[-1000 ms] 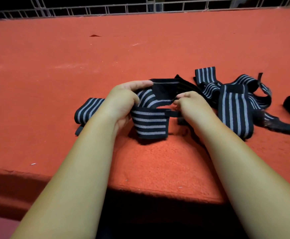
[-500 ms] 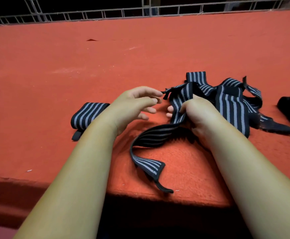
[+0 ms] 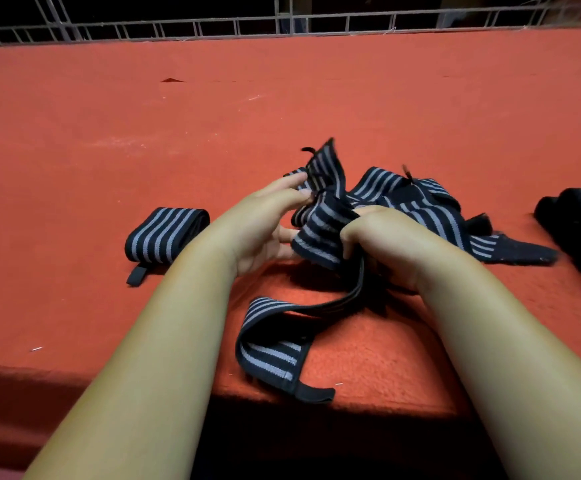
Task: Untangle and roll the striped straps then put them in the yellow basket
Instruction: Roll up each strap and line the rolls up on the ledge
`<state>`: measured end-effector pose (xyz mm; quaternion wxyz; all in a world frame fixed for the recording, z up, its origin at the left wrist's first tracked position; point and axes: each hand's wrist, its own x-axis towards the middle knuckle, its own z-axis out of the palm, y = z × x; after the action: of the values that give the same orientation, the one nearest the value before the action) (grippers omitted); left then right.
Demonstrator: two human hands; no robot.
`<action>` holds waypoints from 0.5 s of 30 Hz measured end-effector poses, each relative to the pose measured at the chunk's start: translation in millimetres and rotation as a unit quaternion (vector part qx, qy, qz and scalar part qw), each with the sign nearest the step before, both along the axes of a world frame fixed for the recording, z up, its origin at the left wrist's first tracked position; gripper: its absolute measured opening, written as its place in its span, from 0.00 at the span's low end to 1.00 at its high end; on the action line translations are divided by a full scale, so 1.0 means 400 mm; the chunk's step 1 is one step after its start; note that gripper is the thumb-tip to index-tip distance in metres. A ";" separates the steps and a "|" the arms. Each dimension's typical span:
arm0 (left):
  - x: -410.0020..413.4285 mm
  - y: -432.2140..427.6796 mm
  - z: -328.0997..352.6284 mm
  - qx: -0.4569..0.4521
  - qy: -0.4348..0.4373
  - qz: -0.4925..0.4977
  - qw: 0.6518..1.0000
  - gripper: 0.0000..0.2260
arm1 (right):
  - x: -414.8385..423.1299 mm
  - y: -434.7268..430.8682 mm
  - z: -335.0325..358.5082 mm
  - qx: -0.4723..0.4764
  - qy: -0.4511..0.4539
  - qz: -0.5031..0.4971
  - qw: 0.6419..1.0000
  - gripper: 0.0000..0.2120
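Observation:
A black strap with grey stripes (image 3: 320, 233) runs between both hands; its loose end (image 3: 275, 355) trails toward the front edge of the red surface. My right hand (image 3: 382, 244) grips the strap in a fist. My left hand (image 3: 268, 216) pinches the strap's upper part with thumb and fingertips. Behind the hands lies a tangled heap of striped straps (image 3: 431, 209). A rolled striped strap (image 3: 166, 233) sits to the left. No yellow basket is in view.
The red felt-covered surface (image 3: 282, 109) stretches far back to a metal railing (image 3: 282, 26). Dark bundled straps (image 3: 580, 220) lie at the right edge. The surface's front edge (image 3: 74, 368) drops off near my forearms.
The strap came unrolled and its end fell toward the front edge. My right hand closed around its middle, and my left hand moved up to pinch the upper part.

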<state>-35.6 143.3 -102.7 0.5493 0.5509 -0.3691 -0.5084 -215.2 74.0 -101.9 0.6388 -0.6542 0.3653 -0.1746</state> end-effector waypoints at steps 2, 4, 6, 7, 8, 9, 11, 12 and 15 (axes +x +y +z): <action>-0.005 -0.005 -0.010 -0.004 -0.019 0.012 1.000 0.24 | -0.007 0.007 0.000 -0.022 0.017 0.021 0.999 0.17; -0.011 -0.014 -0.023 -0.010 -0.042 0.034 0.999 0.32 | -0.004 0.014 0.009 -0.019 0.012 0.049 0.999 0.15; -0.022 -0.022 -0.033 -0.020 -0.049 0.052 0.997 0.35 | -0.010 0.015 0.029 0.003 -0.006 0.070 0.998 0.12; -0.027 -0.028 -0.040 -0.027 -0.052 0.062 0.996 0.34 | -0.018 0.006 0.034 0.020 -0.008 0.064 0.998 0.16; -0.031 -0.032 -0.045 -0.034 -0.061 0.073 0.995 0.34 | -0.025 -0.002 0.036 0.037 -0.003 0.052 0.998 0.21; -0.033 -0.035 -0.044 -0.040 -0.072 0.084 0.993 0.34 | -0.028 -0.015 0.030 0.048 0.005 0.035 0.998 0.25; -0.035 -0.038 -0.040 -0.051 -0.084 0.082 0.992 0.33 | -0.027 -0.029 0.011 0.061 0.018 0.005 0.998 0.26; -0.036 -0.037 -0.039 -0.054 -0.088 0.071 0.992 0.32 | -0.026 -0.031 0.000 0.066 0.013 -0.009 0.998 0.23; -0.042 -0.028 -0.038 -0.044 -0.100 0.044 0.993 0.28 | -0.024 -0.036 -0.018 0.066 -0.028 -0.069 0.995 0.13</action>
<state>-52.5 132.2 -117.9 0.5556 0.5900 -0.4194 -0.4091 -224.7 59.7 -109.0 0.6773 -0.5784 0.4020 -0.2122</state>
